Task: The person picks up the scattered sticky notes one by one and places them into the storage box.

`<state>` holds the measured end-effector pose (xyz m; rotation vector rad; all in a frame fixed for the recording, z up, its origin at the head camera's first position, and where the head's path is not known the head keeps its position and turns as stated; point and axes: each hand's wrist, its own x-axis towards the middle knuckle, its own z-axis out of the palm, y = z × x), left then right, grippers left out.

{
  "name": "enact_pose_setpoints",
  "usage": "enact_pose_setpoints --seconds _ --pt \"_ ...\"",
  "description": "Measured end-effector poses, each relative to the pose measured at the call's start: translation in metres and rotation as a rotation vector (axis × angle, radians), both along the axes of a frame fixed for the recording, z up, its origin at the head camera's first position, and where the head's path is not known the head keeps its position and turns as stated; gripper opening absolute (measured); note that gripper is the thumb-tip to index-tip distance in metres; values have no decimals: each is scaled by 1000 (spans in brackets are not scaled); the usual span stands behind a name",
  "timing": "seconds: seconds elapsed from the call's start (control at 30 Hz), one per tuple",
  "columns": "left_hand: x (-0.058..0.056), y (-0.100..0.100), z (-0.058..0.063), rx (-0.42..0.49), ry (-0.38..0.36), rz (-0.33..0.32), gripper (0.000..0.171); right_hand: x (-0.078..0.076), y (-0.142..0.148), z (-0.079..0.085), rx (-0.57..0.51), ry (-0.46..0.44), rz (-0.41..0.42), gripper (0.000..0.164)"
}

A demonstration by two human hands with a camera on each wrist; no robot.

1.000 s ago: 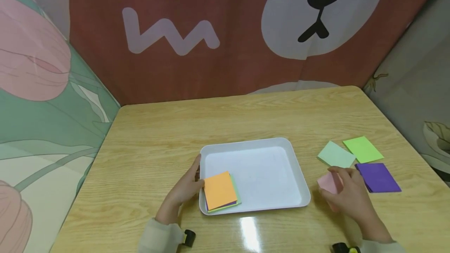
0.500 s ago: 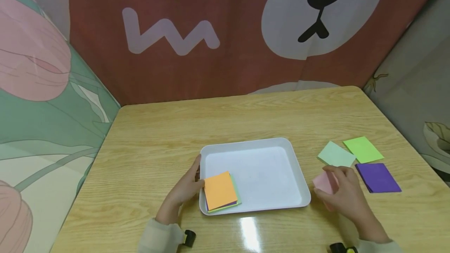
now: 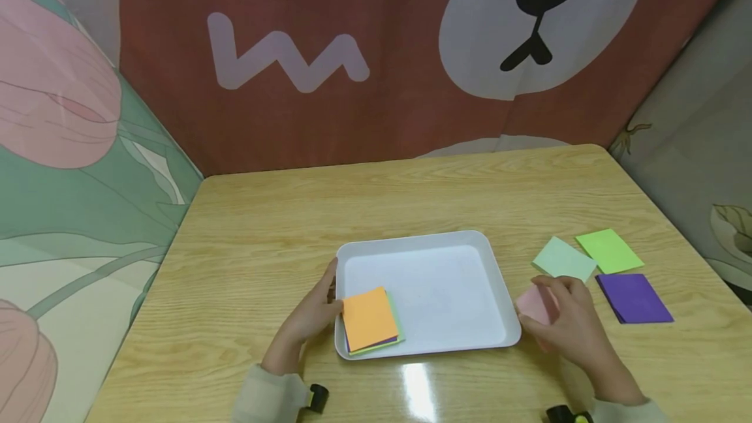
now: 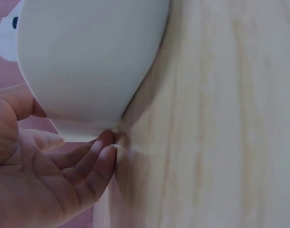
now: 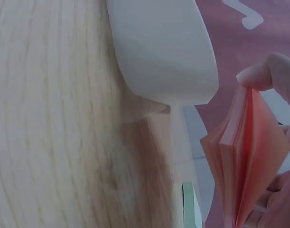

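Note:
A white rectangular tray [image 3: 440, 292] lies on the table. My left hand [image 3: 308, 313] grips its left edge, thumb at the rim; in the left wrist view, fingertips sit low against the tray wall [image 4: 92, 61]. Inside the tray's left end is a stack of square paper pads with an orange one [image 3: 369, 318] on top and green and purple edges below. Just off the tray's right side, my right hand [image 3: 571, 328] pinches a pink sticky note pad [image 3: 536, 305] between thumb and fingers. Its sheets [image 5: 230, 152] fan apart in the right wrist view, held above the table.
To the right of the tray lie a mint pad [image 3: 564, 258], a lime green pad [image 3: 610, 250] and a purple pad [image 3: 636, 299]. The wooden table [image 3: 264, 214] meets printed fabric [image 3: 382, 116] at the back and sides.
My right hand has moved left with the pink pad, bringing it close to the tray's right edge. The left hand keeps its grip, and the tray stays in place.

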<state>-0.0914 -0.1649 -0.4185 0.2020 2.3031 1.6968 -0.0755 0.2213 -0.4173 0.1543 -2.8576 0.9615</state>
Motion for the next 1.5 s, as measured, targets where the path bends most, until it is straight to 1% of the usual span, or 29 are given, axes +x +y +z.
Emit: enact_pose_setpoints --seconds 0.07,0.13,0.27,0.4,0.6,0.9,1.0,1.13,1.23,1.43,1.5 --pt "1 1 3 8 -4 -5 75 0 -1 0 -4 3 5 67" --pt "1 0 2 8 -1 -4 75 0 -2 1 -5 11 7 66" --pt "-2 -2 -10 -7 8 12 77 -1 -4 3 -5 29 15 65" --pt "-3 -3 -15 -6 16 13 78 0 -7 7 -8 32 26 64" --pt "-2 -3 -13 -7 12 3 78 0 -10 8 10 25 27 63" --pt "-2 -2 -12 -23 -15 22 78 -3 -12 5 9 65 48 63" --pt "2 2 3 -23 -20 22 76 -4 -13 6 4 67 54 62" --pt "7 6 24 -17 -27 5 74 -5 -15 5 -13 76 64 62" --pt "6 5 19 -10 -23 -4 74 -5 -17 4 -26 80 73 63" --pt "0 0 -2 -6 -18 6 77 -7 -20 3 -41 123 82 61" --pt "-1 -1 -7 -19 -10 10 77 -8 -21 3 -47 138 86 60"
